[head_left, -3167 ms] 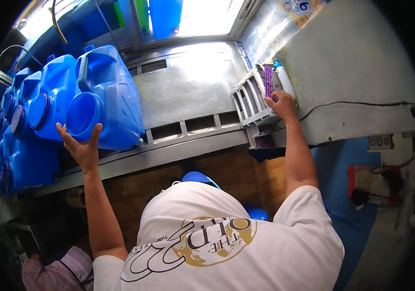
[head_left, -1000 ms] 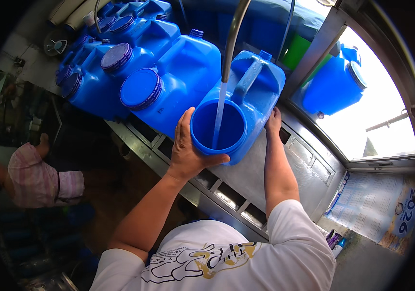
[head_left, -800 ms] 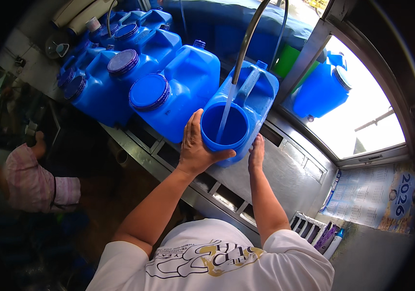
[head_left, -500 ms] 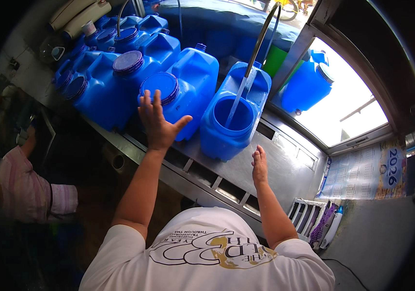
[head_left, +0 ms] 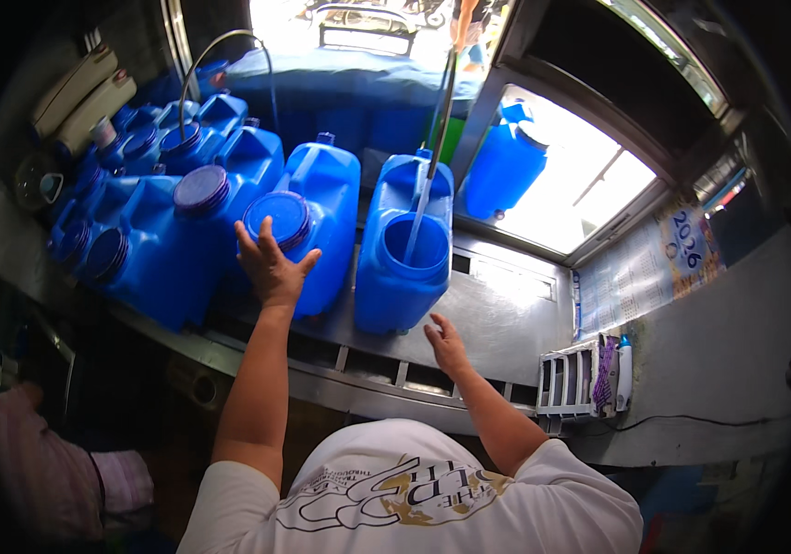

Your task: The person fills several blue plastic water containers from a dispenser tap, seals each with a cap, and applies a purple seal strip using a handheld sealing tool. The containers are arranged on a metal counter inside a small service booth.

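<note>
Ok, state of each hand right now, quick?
Left hand: open, spread at a blue lid; whether it touches can't be told.
Right hand: open, empty, near the uncapped jug.

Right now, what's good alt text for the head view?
Clear liquid pours from a thin metal pipe into an open blue plastic jug. The spread left hand is at a lidded blue plastic jug alongside; the right hand hovers near the open jug.
</note>
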{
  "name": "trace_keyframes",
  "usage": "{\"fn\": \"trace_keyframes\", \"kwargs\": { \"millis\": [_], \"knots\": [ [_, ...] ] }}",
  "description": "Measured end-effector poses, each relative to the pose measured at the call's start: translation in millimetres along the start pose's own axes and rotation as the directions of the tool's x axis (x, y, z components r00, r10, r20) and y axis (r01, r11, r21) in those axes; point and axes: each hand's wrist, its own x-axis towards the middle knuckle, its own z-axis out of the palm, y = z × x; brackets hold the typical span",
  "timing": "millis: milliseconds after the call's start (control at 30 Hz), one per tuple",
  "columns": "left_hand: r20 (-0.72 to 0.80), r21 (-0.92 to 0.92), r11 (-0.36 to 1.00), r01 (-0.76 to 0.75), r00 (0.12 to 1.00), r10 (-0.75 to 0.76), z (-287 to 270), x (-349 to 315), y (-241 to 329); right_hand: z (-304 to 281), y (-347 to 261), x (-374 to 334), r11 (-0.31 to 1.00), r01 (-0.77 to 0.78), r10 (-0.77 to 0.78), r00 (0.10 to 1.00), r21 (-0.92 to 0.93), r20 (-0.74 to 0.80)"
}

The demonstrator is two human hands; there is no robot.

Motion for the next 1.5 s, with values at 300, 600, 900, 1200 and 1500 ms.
{"fn": "trace_keyframes", "kwargs": {
  "millis": [300,600,900,1200,1500],
  "knots": [
    [-0.07,-0.064,0.946,-0.319,0.947,0.315,-1.3,-19.9,32.7,-28.4,-25.0,-75.6,0.935,0.031,0.002,0.996,-0.353,0.093],
    [0.45,-0.562,0.827,0.008,0.842,0.298,45.0,-22.0,104.4,-119.9,80.0,-216.9,0.764,-0.34,0.348,0.933,-0.548,-0.092],
    [0.552,-0.555,0.816,0.162,0.806,0.215,43.1,-23.2,134.7,-167.9,123.5,-317.4,0.686,-0.605,0.538,0.796,-0.404,-0.278],
    [0.463,-0.501,0.865,-0.02,0.838,0.287,59.3,-18.1,103.0,-245.8,141.9,-309.2,0.702,-0.595,0.439,0.794,-0.391,-0.42],
    [0.544,-0.395,0.915,0.076,0.823,0.166,41.7,-25.9,123.8,-318.5,191.8,-298.7,0.569,-0.459,-0.043,0.812,-0.683,-0.582]
  ]
}}
